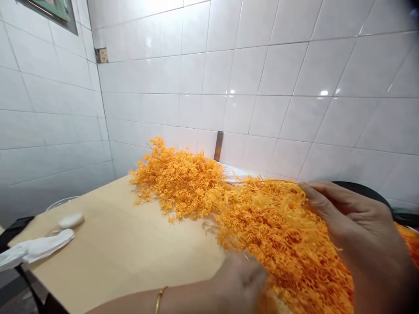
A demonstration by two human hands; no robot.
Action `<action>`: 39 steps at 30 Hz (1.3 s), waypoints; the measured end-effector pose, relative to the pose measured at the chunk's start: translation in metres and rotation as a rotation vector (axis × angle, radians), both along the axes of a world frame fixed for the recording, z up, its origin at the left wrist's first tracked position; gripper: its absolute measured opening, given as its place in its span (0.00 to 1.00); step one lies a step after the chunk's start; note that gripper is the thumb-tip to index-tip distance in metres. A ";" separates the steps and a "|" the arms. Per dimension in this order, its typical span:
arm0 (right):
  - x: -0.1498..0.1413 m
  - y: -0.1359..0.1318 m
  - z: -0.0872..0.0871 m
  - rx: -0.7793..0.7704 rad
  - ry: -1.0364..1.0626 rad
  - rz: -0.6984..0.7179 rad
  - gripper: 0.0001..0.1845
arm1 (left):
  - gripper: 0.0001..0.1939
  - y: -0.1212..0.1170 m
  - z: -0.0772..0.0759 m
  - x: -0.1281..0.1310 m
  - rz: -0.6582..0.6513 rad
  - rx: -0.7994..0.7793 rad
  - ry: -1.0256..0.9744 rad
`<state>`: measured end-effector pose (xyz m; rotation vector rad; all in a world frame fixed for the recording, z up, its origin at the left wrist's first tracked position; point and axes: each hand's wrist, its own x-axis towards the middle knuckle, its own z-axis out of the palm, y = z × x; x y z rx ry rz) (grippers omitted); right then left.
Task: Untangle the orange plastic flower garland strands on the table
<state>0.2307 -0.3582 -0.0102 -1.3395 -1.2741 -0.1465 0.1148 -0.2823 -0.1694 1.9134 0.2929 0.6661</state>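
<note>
A large loose heap of orange sprigs (275, 218), with thin stems and small flower-like tips, spreads over the tan tabletop (131, 248). At the heap's far right side, my right hand (353, 218) is closed, thumb and forefinger pinching the end of a thin orange stem (278, 180) that lies across the top. My left hand (240, 281), wearing a gold bracelet (159, 300) at the wrist, is curled at the heap's near edge. Motion blurs it, and whatever its fingers hold is hidden.
White cloth (49, 246) hangs over the table's left edge, beside a small white oval object (71, 220). A tiled wall (248, 87) stands behind the table, with a metal strip (218, 146) against it. Something black and rounded (360, 189) sits behind my right hand.
</note>
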 end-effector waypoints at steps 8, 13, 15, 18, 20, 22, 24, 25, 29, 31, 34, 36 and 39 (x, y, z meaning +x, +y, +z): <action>-0.021 -0.001 -0.009 -0.196 -0.229 0.501 0.07 | 0.34 0.062 0.051 -0.071 -0.090 -1.251 -0.416; -0.049 0.008 -0.025 -0.675 -0.578 0.668 0.12 | 0.10 0.075 0.046 -0.078 0.125 -1.209 -0.289; -0.051 0.018 -0.032 -0.719 -0.627 0.550 0.16 | 0.07 0.076 0.038 -0.079 0.195 -1.095 -0.273; -0.046 0.033 -0.041 -0.746 -0.663 0.361 0.19 | 0.09 0.078 0.031 -0.085 0.192 -1.019 -0.269; -0.042 0.041 -0.047 -0.781 -0.659 0.350 0.19 | 0.10 0.083 0.036 -0.093 0.189 -1.015 -0.306; -0.041 0.047 -0.052 -0.815 -0.631 0.395 0.19 | 0.08 0.092 0.048 -0.102 0.180 -0.999 -0.349; -0.042 0.052 -0.059 -0.853 -0.617 0.435 0.19 | 0.05 0.101 0.061 -0.111 0.158 -0.983 -0.417; -0.043 0.054 -0.062 -0.870 -0.615 0.446 0.20 | 0.04 0.105 0.066 -0.114 0.157 -0.973 -0.456; -0.046 0.065 -0.072 -0.841 -0.479 0.512 0.23 | 0.07 0.100 0.070 -0.108 0.248 -0.865 -0.446; -0.046 0.070 -0.074 -0.778 -0.289 0.578 0.25 | 0.10 0.088 0.062 -0.095 0.207 -0.750 -0.327; -0.047 0.078 -0.076 -0.763 0.105 0.661 0.30 | 0.14 0.073 0.050 -0.077 0.059 -0.572 -0.206; -0.047 0.081 -0.080 -0.801 0.361 0.670 0.37 | 0.17 0.072 0.049 -0.072 0.032 -0.538 -0.151; -0.050 0.086 -0.088 -0.775 0.604 0.646 0.43 | 0.22 0.084 0.056 -0.071 0.025 -0.603 -0.049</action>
